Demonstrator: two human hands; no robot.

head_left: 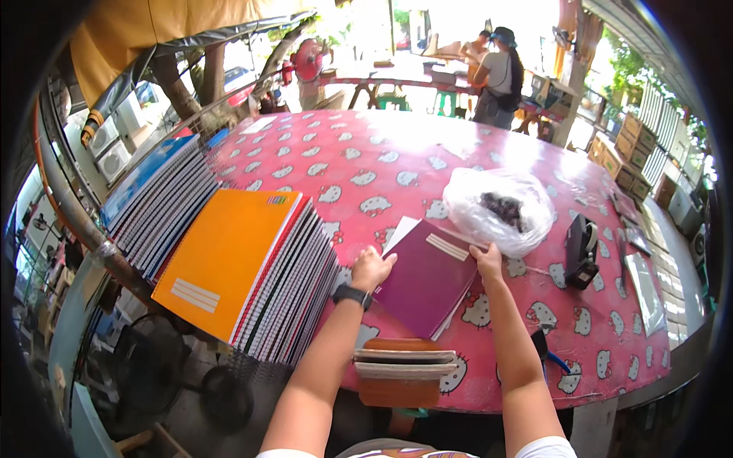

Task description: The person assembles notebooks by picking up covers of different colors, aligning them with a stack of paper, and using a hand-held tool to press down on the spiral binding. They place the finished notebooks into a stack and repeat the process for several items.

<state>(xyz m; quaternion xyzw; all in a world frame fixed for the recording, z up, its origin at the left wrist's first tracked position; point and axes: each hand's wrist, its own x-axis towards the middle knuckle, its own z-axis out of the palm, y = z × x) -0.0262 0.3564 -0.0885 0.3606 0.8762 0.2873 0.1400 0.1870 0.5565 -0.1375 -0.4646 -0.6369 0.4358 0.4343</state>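
Note:
A purple notebook cover [426, 278] with white label lines lies tilted on the pink patterned table [366, 164]. White sheets [402, 231] stick out from beneath it at the upper left and along the lower right edge. My left hand [371, 269], a dark watch on its wrist, grips the left edge with curled fingers and the thumb toward the cover. At the upper right corner, my right hand [488, 262] pinches the cover's edge. Left of my left hand rises a tall stack of spiral notebooks [229, 256], an orange one on top.
A second spiral notebook stack [153, 195], blue on top, stands farther left. Beyond my right hand sits a clear plastic bag [500, 212] with dark small contents. A black desktop device [582, 252] stands right. A brown wooden piece [403, 389] with grey strips lies at the near edge.

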